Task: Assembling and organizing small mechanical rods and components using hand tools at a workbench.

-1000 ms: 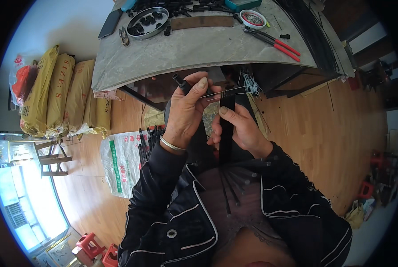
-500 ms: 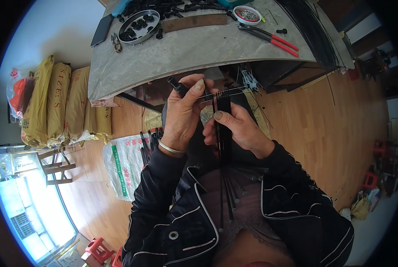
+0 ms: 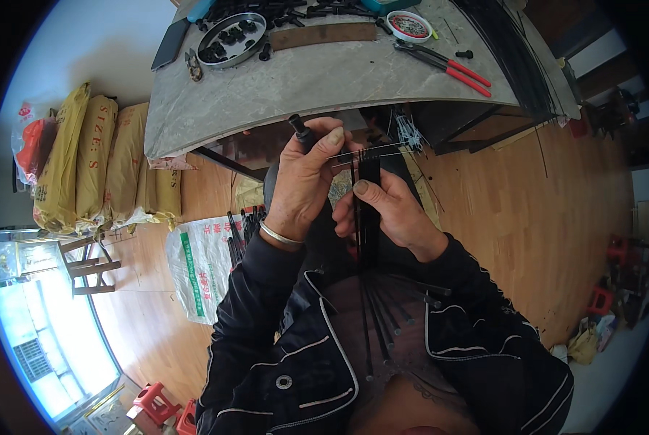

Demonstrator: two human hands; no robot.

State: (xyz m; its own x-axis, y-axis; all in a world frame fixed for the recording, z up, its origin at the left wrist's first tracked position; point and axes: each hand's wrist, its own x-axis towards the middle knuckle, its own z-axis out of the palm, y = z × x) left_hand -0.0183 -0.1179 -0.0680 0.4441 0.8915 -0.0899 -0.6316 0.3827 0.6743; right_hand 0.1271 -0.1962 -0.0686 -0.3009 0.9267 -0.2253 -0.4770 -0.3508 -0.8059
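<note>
At twelve o'clock, the grey worktable carries a round metal tray of black parts, a brown strip, a small red-rimmed dish and red-handled pliers. Yellow sacks stand at nine o'clock. Nothing covers the hands. The left hand is closed around a black tool handle, thumb pressing a thin wire. The right hand pinches a bundle of black rods upright at centre.
</note>
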